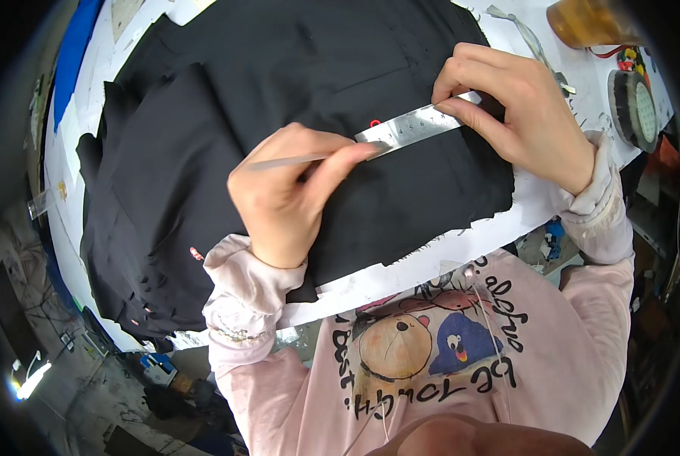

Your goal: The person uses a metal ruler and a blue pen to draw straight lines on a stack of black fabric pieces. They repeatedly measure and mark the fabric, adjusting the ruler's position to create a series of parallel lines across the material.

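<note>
A short steel ruler (408,126) with printed numbers lies aslant on black fabric (414,194). My right hand (511,105) pinches its right end between thumb and fingers. At the ruler's left end is my left hand (280,188), its thumb and index finger together over the edge. A thin pale stick (289,162), perhaps a pen refill, passes through that grip; its tip is hidden by the fingers. Just above the ruler's upper edge shows a small red ring or mark (375,122). The fabric has frayed edges and is bunched in folds on the left.
White paper (368,288) covers the table beneath the fabric. Red-and-white bits (196,253) sit on the folds. At right stand an amber container (588,23) and a black round roll (633,111), near a grey strip (522,28). Blue material (75,62) edges the far left.
</note>
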### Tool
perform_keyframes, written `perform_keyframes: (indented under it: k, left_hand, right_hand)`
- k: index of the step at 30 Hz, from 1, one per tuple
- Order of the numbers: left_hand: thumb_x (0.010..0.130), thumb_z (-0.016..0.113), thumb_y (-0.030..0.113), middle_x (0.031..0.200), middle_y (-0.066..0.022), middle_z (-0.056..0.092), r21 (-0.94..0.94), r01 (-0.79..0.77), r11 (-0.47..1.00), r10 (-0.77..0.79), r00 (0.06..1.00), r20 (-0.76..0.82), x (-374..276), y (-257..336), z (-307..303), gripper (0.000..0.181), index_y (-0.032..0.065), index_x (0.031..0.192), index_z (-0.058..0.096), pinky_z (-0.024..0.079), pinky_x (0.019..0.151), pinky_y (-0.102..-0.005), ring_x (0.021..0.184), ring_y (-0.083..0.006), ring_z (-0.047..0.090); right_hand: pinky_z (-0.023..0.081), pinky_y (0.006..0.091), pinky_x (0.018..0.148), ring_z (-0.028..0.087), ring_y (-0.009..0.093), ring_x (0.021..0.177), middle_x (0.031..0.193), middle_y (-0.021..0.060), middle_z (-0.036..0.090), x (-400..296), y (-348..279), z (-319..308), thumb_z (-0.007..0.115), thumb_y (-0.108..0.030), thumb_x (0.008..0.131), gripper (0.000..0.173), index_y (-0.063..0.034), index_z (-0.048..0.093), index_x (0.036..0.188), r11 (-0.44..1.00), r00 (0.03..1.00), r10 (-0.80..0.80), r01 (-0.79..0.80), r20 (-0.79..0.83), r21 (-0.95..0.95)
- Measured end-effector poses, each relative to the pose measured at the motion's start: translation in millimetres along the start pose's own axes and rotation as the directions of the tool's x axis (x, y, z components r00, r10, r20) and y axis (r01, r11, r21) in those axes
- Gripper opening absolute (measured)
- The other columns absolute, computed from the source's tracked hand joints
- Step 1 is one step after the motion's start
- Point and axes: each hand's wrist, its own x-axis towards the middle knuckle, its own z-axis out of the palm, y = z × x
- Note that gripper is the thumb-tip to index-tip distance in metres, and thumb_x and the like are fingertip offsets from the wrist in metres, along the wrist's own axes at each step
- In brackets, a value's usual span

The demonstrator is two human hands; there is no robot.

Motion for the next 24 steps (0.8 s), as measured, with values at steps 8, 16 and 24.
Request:
perform_keyframes:
  k: [8,16,24]
  left_hand:
    - [0.101,0.073,0.009,0.092,-0.0142,0.076,0.051,-0.110,0.993,0.115,0.988,-0.099,-25,16,-13,0.016,-0.0029,0.111,0.074,0.055,0.068,-0.0309,0.072,-0.0235,0.069]
    - [0.081,0.090,0.015,0.099,-0.0045,0.066,0.535,-0.121,0.836,0.022,0.982,0.187,-25,40,7,0.027,0.0087,0.103,0.075,0.043,0.086,-0.0384,0.090,-0.0259,0.060]
    - [0.090,0.083,0.006,0.096,-0.0067,0.064,0.345,0.004,0.939,0.034,0.994,-0.103,-24,37,-40,0.017,0.0060,0.096,0.068,0.046,0.089,-0.0340,0.093,-0.0203,0.061]
  right_hand:
    - [0.048,0.0255,0.077,0.060,0.010,0.085,0.094,0.0014,0.066,1,30,-9,0.071,-0.011,0.102,0.012,0.0000,0.070,0.103,0.930,0.958,0.216,-0.143,-0.190,0.339]
    - [0.053,0.0261,0.071,0.066,0.009,0.076,0.086,0.0035,0.073,4,30,-17,0.074,-0.011,0.101,0.011,0.0001,0.072,0.103,0.886,0.887,0.385,-0.277,-0.255,0.372]
    - [0.052,0.0274,0.069,0.066,0.009,0.075,0.084,0.0030,0.072,1,24,-19,0.075,-0.013,0.100,0.012,-0.0010,0.073,0.103,0.880,0.853,0.401,-0.258,-0.334,0.399]
